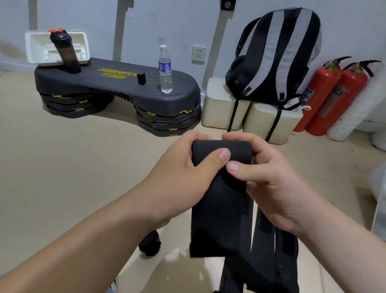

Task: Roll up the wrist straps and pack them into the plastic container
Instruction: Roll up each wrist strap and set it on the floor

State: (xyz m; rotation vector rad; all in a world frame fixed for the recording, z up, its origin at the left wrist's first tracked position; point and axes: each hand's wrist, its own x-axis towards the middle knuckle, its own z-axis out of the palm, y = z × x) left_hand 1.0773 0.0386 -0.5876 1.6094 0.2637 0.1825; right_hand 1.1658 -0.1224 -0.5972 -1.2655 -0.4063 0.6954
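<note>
While L hand (180, 170) & R hand (266, 182) pinch its rolled top, black wrist strap (220, 213) hangs flat below.

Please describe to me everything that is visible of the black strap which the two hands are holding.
The wide black fabric wrist strap looks matte and soft, like woven elastic. Its upper end is folded or rolled over into a thick edge, gripped there by the left hand and the right hand, thumbs pressing on its front. The rest hangs straight down to a free lower end. Other black straps hang close behind it.
</note>
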